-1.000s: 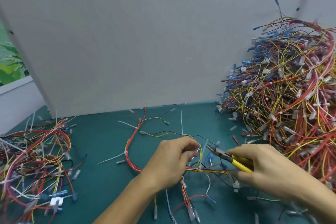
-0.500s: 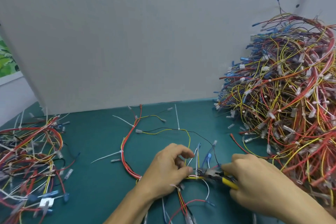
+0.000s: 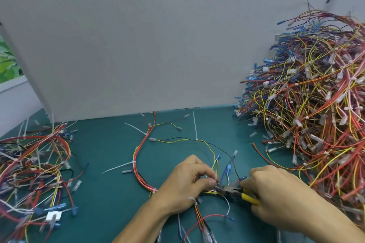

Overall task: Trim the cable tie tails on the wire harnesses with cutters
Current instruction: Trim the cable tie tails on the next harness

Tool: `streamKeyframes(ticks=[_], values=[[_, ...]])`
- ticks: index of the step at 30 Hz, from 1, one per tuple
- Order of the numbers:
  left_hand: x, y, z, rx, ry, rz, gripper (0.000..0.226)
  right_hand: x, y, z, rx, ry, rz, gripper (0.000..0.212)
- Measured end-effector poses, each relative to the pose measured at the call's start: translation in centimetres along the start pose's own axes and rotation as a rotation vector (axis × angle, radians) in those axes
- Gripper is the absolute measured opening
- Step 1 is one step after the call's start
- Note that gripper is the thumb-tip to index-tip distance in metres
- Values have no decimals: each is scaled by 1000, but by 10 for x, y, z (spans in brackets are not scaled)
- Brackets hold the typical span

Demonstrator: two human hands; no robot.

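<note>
We judge this harness (image 3: 141, 152), lying on the mat (image 3: 102, 193), only partly done: our left hand (image 3: 185, 183) pinches its wires, our right hand (image 3: 276, 193) grips the cutters (image 3: 231, 190) at a tie (blades too blurred to read), and three long tails (image 3: 116, 167) wait uncut.

Harness assembly workshop: teal surface (image 3: 102, 163), grey partition board (image 3: 138, 45) behind, heap of wire harnesses (image 3: 316, 114) right, smaller pile (image 3: 33, 169) left.
</note>
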State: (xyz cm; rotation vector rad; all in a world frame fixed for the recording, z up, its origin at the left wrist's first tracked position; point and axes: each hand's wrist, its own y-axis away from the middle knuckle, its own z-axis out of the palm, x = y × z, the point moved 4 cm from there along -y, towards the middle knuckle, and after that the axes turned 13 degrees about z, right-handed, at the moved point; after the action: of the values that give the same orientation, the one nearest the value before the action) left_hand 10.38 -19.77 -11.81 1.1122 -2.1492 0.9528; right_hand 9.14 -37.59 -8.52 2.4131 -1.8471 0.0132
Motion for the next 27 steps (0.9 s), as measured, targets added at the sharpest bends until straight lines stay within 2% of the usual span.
streamKeyframes(ticks=[6, 9, 14, 27], values=[[2, 0, 2, -21, -19, 10, 5, 0, -1, 2, 12, 11, -17, 15], [3, 0, 3, -27, -35, 16, 6, 0, -1, 3, 34, 33, -14, 25], [3, 0, 3, -20, -48, 19, 8, -2, 1, 7, 57, 50, -15, 29], [1, 1, 4, 10, -38, 23, 7, -6, -1, 12, 53, 152, -13, 24]])
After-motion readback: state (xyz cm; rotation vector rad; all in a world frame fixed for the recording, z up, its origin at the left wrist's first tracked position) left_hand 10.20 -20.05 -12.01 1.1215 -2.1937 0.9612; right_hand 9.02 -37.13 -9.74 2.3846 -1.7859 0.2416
